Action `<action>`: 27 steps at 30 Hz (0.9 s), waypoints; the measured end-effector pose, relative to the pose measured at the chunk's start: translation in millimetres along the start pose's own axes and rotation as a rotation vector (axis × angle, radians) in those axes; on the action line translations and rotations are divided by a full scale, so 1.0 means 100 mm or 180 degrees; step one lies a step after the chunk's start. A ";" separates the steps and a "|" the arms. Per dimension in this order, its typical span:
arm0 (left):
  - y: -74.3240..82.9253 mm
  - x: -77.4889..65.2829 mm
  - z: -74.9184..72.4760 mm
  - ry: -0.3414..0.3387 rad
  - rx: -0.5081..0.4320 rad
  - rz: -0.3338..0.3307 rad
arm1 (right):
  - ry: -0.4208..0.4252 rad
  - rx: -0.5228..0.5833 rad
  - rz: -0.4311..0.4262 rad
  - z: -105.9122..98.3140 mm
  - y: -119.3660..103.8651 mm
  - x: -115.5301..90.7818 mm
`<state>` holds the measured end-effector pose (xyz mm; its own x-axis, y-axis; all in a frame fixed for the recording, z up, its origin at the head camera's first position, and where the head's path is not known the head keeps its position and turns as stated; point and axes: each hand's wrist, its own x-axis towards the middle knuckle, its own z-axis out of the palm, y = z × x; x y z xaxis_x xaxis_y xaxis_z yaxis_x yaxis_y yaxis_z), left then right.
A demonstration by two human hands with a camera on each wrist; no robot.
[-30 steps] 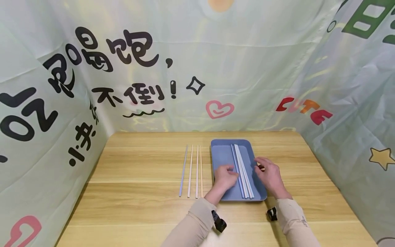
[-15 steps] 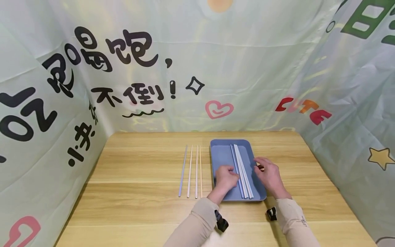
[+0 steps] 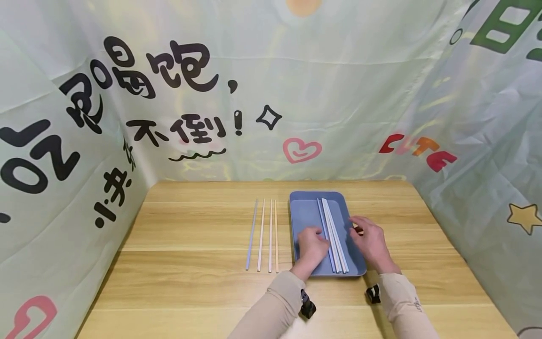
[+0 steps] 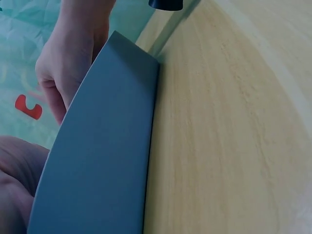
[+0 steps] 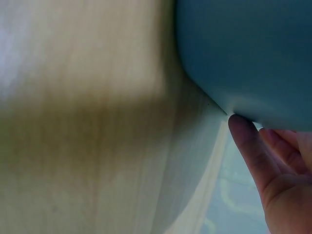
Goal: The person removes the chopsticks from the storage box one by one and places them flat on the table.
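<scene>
My left hand (image 3: 312, 246) is inside the blue tray (image 3: 304, 202), its fingers bent beside a blue chopstick (image 3: 322, 214). Whether it pinches that chopstick is hidden. Several white chopsticks (image 3: 332, 226) lie bundled against the blue one, slightly slanted. My right hand (image 3: 369, 239) is at the tray's right rim. In the right wrist view, a nearly straight finger (image 5: 251, 151) touches the tray's outer wall (image 5: 234, 58). The left wrist view shows the tray's outer side (image 4: 102, 131) hiding much of the left hand (image 4: 17, 175).
Left of the tray, a blue chopstick (image 3: 251, 235), two pale pinkish chopsticks (image 3: 261, 235) and a yellowish chopstick (image 3: 276, 235) lie side by side on the wooden table (image 3: 182, 263). Printed cloth (image 3: 338, 117) hangs behind and at both sides.
My left hand and wrist have shifted slightly to the right within the tray. The right hand, the tray and the chopsticks stay where they were.
</scene>
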<state>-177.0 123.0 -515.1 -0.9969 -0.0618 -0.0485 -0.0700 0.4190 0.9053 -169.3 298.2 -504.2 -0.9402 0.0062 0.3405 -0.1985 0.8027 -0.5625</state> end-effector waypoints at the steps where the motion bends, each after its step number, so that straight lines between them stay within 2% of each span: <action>1: 0.01 0.00 0.00 -0.0006 0.0025 0.0004 | 0.0005 0.0004 0.0002 0.00 0.00 0.00; 10: 0.03 0.00 -0.02 -0.0113 0.0136 -0.0040 | -0.0003 0.0024 0.0008 -0.01 0.02 0.01; 16: 0.02 -0.02 -0.03 -0.0044 0.0320 0.0125 | 0.0075 -0.0013 -0.0070 0.01 0.03 0.01; 27: 0.07 -0.04 -0.08 -0.0116 0.0261 -0.0027 | 0.0014 -0.0013 -0.0028 0.00 0.02 0.00</action>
<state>-173.2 119.2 -505.1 -0.9968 -0.0334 -0.0726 -0.0796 0.4914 0.8673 -169.4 300.0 -505.8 -0.9372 0.0019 0.3488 -0.2055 0.8051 -0.5564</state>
